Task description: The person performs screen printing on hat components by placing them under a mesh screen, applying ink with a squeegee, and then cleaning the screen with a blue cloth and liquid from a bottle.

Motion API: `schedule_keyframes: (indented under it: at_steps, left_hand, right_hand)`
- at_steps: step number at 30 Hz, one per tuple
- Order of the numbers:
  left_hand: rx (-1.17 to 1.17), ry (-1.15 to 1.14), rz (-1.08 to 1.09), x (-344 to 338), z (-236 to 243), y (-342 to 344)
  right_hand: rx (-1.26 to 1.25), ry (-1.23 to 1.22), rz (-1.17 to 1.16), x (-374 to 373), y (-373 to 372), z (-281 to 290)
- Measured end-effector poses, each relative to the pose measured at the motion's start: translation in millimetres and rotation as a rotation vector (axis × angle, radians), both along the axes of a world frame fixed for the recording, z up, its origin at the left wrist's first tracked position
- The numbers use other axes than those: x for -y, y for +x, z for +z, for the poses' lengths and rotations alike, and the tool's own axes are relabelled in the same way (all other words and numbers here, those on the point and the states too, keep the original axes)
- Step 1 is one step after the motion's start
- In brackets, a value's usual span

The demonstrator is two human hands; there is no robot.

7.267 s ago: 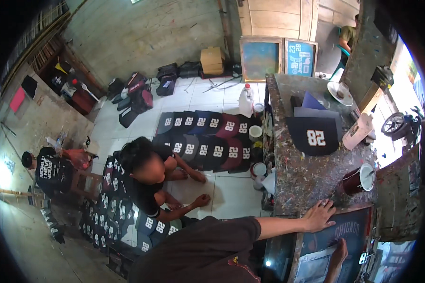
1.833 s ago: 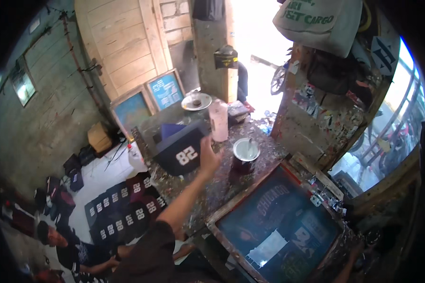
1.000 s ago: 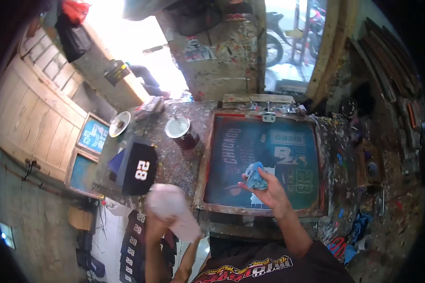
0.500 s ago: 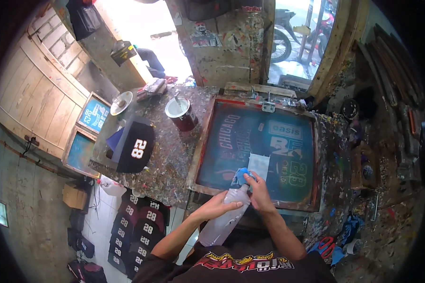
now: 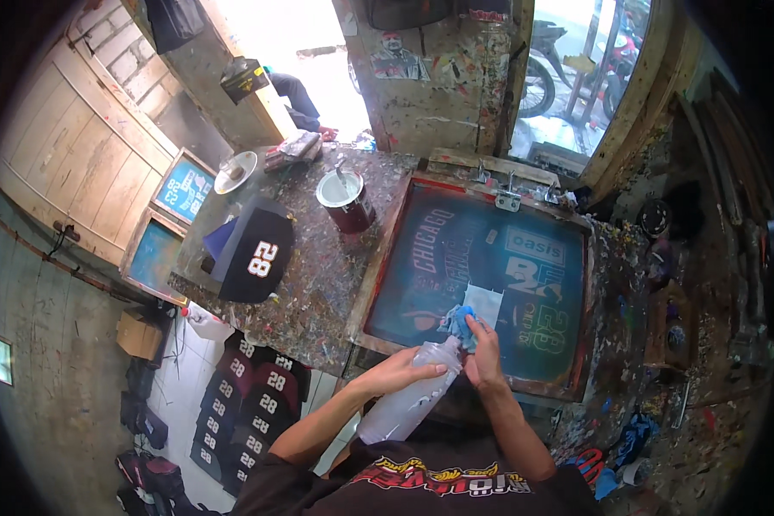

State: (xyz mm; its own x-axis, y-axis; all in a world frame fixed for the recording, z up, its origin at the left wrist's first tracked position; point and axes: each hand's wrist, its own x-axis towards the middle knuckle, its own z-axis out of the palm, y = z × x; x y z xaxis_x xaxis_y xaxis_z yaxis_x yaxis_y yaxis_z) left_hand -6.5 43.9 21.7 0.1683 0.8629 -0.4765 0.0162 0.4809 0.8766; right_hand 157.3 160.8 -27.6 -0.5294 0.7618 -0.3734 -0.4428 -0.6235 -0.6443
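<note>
My left hand [image 5: 404,374] is wrapped round a translucent plastic bottle [image 5: 400,408], tilted with its top away from me. My right hand [image 5: 482,353] grips a crumpled blue cloth [image 5: 456,320] right at the bottle's neck. Beyond both hands, a framed teal printing screen [image 5: 421,301] lies on the bench, with pale lettering and a white taped patch [image 5: 486,301] on its mesh.
The paint-stained counter [image 5: 292,318] holds a paint can [image 5: 346,206], a plate [image 5: 232,172] and printed dark fabric pieces [image 5: 249,249]. More pieces [image 5: 249,413] lie in rows on the floor. Two screens [image 5: 185,185] lean at left. Someone's leg [image 5: 301,99] shows in the doorway.
My left hand has taken the bottle from the counter and brought it toward me. My right hand, holding the cloth, has come to the bottle's top. The view has turned toward the screen.
</note>
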Motion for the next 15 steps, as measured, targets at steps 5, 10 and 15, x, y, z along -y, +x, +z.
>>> schedule_keyframes:
  at_steps: [5, 10, 15]
  left_hand:
    - [-0.031, -0.022, -0.033, -9.8, 5.8, -0.2]
    - [-0.051, -0.044, -0.089, -12.2, 4.4, -7.0]
    - [-0.114, -0.018, -0.108, -18.4, 15.1, -12.8]
  right_hand:
    - [-0.014, 0.003, -0.020, -7.5, 7.5, -13.1]
    - [-0.005, 0.022, -0.031, -11.3, 9.8, -10.2]
    - [-0.020, 0.023, 0.002, -19.6, 9.6, -1.9]
